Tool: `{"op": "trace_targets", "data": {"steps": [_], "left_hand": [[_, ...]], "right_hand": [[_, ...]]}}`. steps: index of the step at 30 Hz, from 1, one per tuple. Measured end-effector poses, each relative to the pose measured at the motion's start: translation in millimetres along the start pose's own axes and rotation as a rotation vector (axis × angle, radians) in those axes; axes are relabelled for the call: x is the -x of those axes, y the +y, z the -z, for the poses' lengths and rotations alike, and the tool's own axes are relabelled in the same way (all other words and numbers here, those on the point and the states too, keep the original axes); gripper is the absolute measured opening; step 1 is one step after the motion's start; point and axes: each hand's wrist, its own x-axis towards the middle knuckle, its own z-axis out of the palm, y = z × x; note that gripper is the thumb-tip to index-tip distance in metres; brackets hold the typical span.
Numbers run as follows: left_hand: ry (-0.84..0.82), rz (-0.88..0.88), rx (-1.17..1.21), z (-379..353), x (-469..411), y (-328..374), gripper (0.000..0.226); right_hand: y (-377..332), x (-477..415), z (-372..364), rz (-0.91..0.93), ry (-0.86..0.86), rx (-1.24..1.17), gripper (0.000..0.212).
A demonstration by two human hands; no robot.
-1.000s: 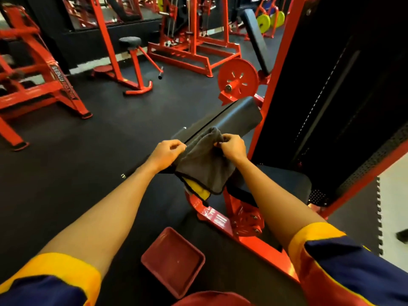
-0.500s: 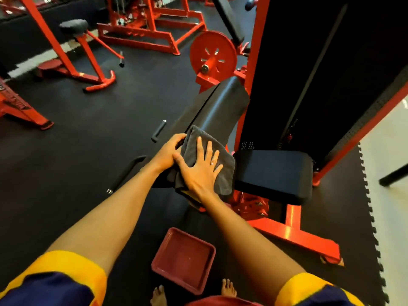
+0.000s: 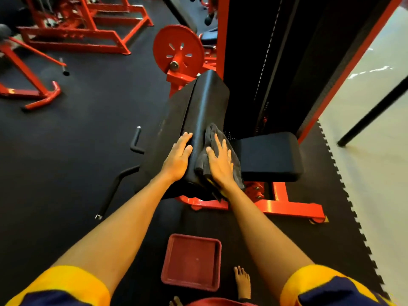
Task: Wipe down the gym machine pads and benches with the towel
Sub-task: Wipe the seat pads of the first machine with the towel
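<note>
Fingers [image 3: 217, 144] of the right hand [image 3: 220, 166] lie flat and spread, pressing the grey towel [image 3: 210, 138] onto the long black pad [image 3: 205, 107]; nothing is gripped. Beside them, the left hand [image 3: 177, 159] rests open on the pad's left side, holding nothing. Ahead of both sets of fingertips the pad's long axis runs away, so the wipe likely travels forward. Right of the towel sits the seat pad [image 3: 269, 155]; beyond, red frames stand on dark rubber floor [image 3: 77, 133].

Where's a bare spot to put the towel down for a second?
The seat pad, right of the towel, is bare. So is the floor between the red tray and the machine base. The long pad holds both hands.
</note>
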Motion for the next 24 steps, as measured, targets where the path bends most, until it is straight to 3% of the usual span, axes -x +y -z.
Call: {"op": "trace_targets", "data": {"steps": [3, 8, 10, 13, 17, 21, 24], "left_hand": [[-0.005, -0.022, 0.0, -2, -3, -7, 0.048], [0.01, 0.011, 0.104, 1, -5, -11, 0.05], [0.005, 0.001, 0.024, 0, -4, -7, 0.051], [-0.014, -0.036, -0.032, 0, -4, -5, 0.05], [-0.015, -0.041, -0.038, 1, -3, -7, 0.05], [-0.003, -0.06, -0.055, 0, -3, -6, 0.05], [-0.007, -0.06, -0.068, 0, -3, -7, 0.05]], "right_hand": [[12, 47, -11, 0.028, 0.04, 0.004, 0.058], [-13, 43, -25, 0.299, 0.027, 0.161, 0.053], [-12, 7, -17, 0.231, 0.015, 0.119, 0.052], [0, -21, -4, 0.047, 0.063, -0.001, 0.07], [19, 9, -11, -0.14, 0.118, -0.15, 0.079], [21, 68, -31, -0.063, 0.179, -0.056, 0.058], [14, 58, -30, 0.014, 0.145, 0.014, 0.055]]}}
